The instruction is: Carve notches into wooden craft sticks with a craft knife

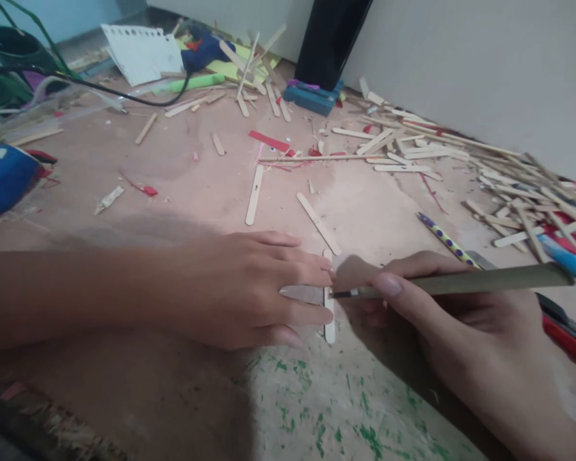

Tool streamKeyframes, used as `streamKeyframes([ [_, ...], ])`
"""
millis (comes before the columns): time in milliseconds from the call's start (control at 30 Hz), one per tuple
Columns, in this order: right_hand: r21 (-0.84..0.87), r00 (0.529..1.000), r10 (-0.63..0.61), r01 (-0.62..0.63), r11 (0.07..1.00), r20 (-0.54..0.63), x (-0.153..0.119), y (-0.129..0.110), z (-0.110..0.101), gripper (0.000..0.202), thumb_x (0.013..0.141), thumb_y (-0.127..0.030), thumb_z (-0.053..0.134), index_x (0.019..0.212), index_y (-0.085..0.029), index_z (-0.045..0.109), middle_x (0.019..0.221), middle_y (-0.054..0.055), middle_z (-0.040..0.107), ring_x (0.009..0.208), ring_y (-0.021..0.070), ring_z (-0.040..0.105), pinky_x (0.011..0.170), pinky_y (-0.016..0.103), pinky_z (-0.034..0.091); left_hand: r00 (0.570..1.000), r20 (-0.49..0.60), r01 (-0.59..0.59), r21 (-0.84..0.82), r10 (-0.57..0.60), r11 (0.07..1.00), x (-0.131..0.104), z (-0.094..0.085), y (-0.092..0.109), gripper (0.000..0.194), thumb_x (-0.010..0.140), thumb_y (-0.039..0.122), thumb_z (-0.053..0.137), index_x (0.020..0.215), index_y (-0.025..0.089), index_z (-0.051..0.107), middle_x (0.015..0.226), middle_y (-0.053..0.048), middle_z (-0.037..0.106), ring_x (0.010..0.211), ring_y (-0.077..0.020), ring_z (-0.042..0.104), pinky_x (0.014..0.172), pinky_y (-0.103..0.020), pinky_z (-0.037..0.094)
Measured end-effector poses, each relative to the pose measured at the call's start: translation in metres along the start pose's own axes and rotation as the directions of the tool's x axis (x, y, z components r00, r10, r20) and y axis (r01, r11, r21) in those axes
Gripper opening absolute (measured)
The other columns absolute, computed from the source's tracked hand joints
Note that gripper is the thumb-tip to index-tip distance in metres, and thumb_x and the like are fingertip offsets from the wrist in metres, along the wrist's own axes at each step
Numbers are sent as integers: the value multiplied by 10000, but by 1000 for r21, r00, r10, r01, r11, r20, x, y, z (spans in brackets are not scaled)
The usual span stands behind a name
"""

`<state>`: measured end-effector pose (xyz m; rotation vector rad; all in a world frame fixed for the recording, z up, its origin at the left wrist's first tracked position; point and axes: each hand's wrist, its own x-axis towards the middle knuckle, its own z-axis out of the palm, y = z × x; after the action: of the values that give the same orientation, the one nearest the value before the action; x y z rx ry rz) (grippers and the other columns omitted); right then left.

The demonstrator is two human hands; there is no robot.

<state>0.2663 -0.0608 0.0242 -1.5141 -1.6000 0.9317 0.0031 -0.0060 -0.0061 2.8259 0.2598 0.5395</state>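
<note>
My left hand [249, 291] lies flat on the table, fingers spread, with fingertips pressing on a wooden craft stick [329, 330]. The stick lies lengthwise away from me, partly covered by those fingers. Pinched pen-like in my right hand [461, 333] is a slim carving tool [465, 282] with a grey-green handle. Its narrow dark tip meets the stick between my left fingers; its exact blade shape is too small to tell. Just beyond lie a second craft stick [318, 223] and a third stick [254, 195] with a small hole in it.
Loose sticks [413, 147] pile up at the right and back. A spotted pencil [446, 239] and a red-and-black cutter [566, 333] lie by my right hand. At the back are a blue glue gun [204, 51] with its cord and a torn paper [141, 54]. A blue object [4, 182] sits left.
</note>
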Motion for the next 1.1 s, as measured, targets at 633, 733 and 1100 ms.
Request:
streamKeyframes([
  [633, 21, 987, 127, -126, 992, -103, -4, -11, 9, 247, 866, -455, 888, 692, -283, 857, 659, 24, 797, 531, 154, 702, 481, 202, 580, 1000, -5, -27, 38, 27, 999, 3, 0, 0, 308, 1107, 379, 594, 1329, 243, 759, 1453, -117, 724, 1341, -273, 698, 1183, -483, 549],
  [733, 3, 993, 90, -90, 996, -79, -4, -7, 6, 246, 894, -449, 867, 703, -294, 858, 658, 17, 797, 517, 153, 710, 475, 201, 597, 1000, -11, -23, 26, 23, 999, 4, -1, 0, 310, 1101, 367, 604, 1337, 237, 758, 1455, -126, 721, 1336, -283, 703, 1182, -496, 550],
  [1100, -137, 990, -76, 60, 989, -115, -9, 2, 8, 73, 877, -447, 888, 821, -403, 870, 811, -40, 851, 629, 180, 767, 542, 253, 641, 999, 35, 10, 19, -11, 1000, 1, 0, 0, 316, 1109, 403, 588, 1321, 243, 758, 1534, -119, 675, 1420, -268, 650, 1269, -487, 481],
])
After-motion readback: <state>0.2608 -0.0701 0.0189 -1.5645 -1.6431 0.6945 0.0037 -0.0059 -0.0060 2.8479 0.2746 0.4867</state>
